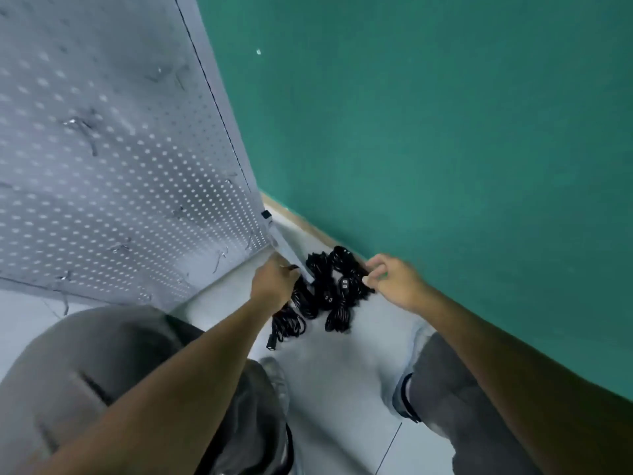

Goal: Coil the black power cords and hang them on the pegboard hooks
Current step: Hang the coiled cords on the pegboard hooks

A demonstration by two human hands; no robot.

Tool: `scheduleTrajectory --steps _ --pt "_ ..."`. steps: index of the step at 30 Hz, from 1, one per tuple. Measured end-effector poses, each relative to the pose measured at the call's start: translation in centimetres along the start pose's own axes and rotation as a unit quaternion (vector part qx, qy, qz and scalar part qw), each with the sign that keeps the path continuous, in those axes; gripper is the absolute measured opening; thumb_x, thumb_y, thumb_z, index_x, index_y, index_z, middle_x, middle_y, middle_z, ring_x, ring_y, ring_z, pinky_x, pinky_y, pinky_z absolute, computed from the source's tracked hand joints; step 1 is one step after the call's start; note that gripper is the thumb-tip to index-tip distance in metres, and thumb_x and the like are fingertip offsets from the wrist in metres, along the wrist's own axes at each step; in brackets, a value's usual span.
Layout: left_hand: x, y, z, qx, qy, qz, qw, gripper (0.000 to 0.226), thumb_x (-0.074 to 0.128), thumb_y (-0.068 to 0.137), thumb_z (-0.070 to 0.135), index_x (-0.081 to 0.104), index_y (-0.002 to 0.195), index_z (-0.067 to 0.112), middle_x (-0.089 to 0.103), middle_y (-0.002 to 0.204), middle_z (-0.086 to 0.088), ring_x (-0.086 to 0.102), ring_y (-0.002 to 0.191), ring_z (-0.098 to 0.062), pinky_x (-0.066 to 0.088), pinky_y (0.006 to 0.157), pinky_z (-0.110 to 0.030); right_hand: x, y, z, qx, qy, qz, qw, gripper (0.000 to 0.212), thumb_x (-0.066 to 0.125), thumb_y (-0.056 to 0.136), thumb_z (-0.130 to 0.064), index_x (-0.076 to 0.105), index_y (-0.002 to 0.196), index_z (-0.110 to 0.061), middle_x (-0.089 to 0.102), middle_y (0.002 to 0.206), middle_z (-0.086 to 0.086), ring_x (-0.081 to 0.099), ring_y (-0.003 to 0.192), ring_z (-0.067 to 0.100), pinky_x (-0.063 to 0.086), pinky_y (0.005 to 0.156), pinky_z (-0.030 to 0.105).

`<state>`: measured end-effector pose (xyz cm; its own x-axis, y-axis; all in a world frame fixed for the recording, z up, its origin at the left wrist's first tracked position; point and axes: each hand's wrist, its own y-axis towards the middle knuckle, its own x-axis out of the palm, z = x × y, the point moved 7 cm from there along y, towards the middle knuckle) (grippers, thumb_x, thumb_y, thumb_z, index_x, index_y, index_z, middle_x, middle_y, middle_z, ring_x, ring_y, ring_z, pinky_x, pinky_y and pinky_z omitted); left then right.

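Left hand: your left hand [274,281] is reaching down, fingers curled tight round a black cord strand at the pile's left edge; the grip itself is blurred.
Right hand: your right hand [394,279] has thumb and forefinger pinched on a strand at the pile's right edge, the other fingers loosely curled above it.
Cords: the black power cords [322,293] lie in a tangled heap on the floor [342,371], between your two sets of fingers; loose loops trail below the left fingers, ending in a plug [270,345].
Pegboard: the grey pegboard [120,149] rises just left of and above your left fingers, metal hooks [82,128] scattered on it, none holding a cord.
Wall: the green wall [428,132] runs right behind your right fingers.
Legs: your knees in grey trousers [455,399] sit below both hands.
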<state>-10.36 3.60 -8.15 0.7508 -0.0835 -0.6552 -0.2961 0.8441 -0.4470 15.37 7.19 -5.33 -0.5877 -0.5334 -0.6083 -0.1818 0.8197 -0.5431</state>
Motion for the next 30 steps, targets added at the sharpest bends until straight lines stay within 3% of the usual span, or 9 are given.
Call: scheduleTrajectory --steps 3,7,10,13,17,21,24,28,30 --pt "3.7 1.7 -5.8 -0.093 -0.023 -0.007 0.995 0.029 0.067 0.098 0.029 0.057 0.12 0.014 0.067 0.118 -0.007 0.061 0.096 -0.022 0.049 0.077 -0.031 3.5 4.0 3.5 0.036 -0.029 -0.047 0.998 0.049 0.071 0.095 -0.024 0.052 0.139 -0.013 0.062 0.134 0.009 0.061 0.116 0.027 0.047 0.094 0.031" --pt "7.5 3.1 -10.9 -0.16 -0.034 -0.003 0.987 0.06 0.073 0.094 0.028 0.045 0.143 0.011 0.055 0.134 -0.012 0.06 0.115 -0.031 0.052 0.09 -0.035 7.2 8.2 6.1 0.066 -0.002 -0.086 0.994 0.06 0.073 0.094 -0.019 0.044 0.146 -0.012 0.058 0.134 0.01 0.056 0.108 0.023 0.041 0.086 0.028" --pt "9.1 4.5 -12.6 -0.19 -0.062 0.026 0.979 0.078 0.078 0.09 0.032 0.035 0.152 0.016 0.044 0.143 -0.015 0.055 0.125 -0.037 0.052 0.105 -0.048 9.9 10.6 6.9 0.051 0.019 -0.102 0.993 0.082 0.08 0.087 -0.022 0.032 0.153 -0.02 0.052 0.143 0.004 0.056 0.123 0.024 0.047 0.102 0.038" --pt "10.5 6.3 -13.5 -0.183 -0.085 0.032 0.979 0.087 0.077 0.09 0.04 0.028 0.158 0.021 0.042 0.149 -0.013 0.049 0.133 -0.035 0.048 0.109 -0.049 12.2 12.6 8.4 0.067 0.016 -0.093 0.993 0.092 0.084 0.082 -0.034 0.029 0.155 -0.029 0.04 0.155 0.012 0.049 0.134 0.031 0.044 0.112 0.047" --pt "11.9 8.9 -14.1 -0.179 -0.093 0.035 0.979 0.086 0.078 0.086 0.05 0.035 0.156 0.025 0.043 0.146 -0.013 0.045 0.136 -0.036 0.043 0.113 -0.052 13.2 14.3 9.4 0.076 -0.031 -0.039 0.996 0.08 0.082 0.083 -0.037 0.04 0.151 -0.027 0.033 0.151 0.015 0.05 0.131 0.036 0.044 0.11 0.04" --pt "13.0 10.6 -15.2 -0.221 -0.077 0.007 0.972 0.081 0.075 0.086 0.057 0.039 0.154 0.028 0.042 0.144 -0.014 0.034 0.139 -0.037 0.038 0.112 -0.053 14.3 14.9 10.4 0.092 -0.044 -0.009 0.995 0.085 0.087 0.078 -0.04 0.041 0.148 -0.026 0.027 0.151 0.013 0.044 0.135 0.036 0.046 0.109 0.045" --pt "13.1 11.1 -15.7 -0.24 -0.093 0.01 0.966 0.067 0.074 0.088 0.054 0.046 0.144 0.03 0.041 0.14 -0.014 0.036 0.135 -0.037 0.04 0.112 -0.055 14.5 15.4 10.7 0.091 -0.049 0.016 0.995 0.074 0.087 0.078 -0.037 0.046 0.138 -0.024 0.032 0.148 0.013 0.045 0.132 0.036 0.05 0.103 0.047" --pt "11.8 10.9 -15.3 -0.197 -0.04 0.073 0.977 0.04 0.071 0.094 0.042 0.055 0.127 0.024 0.038 0.132 -0.012 0.038 0.126 -0.034 0.043 0.102 -0.044 14.1 15.1 10.9 0.065 -0.058 0.051 0.995 0.051 0.081 0.086 -0.03 0.049 0.125 -0.023 0.044 0.141 0.013 0.046 0.129 0.035 0.046 0.086 0.038" --pt "11.8 10.4 -14.7 -0.146 -0.025 0.09 0.985 0.033 0.066 0.098 0.038 0.055 0.123 0.021 0.036 0.132 -0.012 0.034 0.127 -0.031 0.037 0.101 -0.041 14.2 14.8 10.8 0.045 -0.048 0.06 0.996 0.047 0.077 0.089 -0.028 0.048 0.126 -0.019 0.046 0.14 0.014 0.042 0.132 0.035 0.043 0.089 0.04"
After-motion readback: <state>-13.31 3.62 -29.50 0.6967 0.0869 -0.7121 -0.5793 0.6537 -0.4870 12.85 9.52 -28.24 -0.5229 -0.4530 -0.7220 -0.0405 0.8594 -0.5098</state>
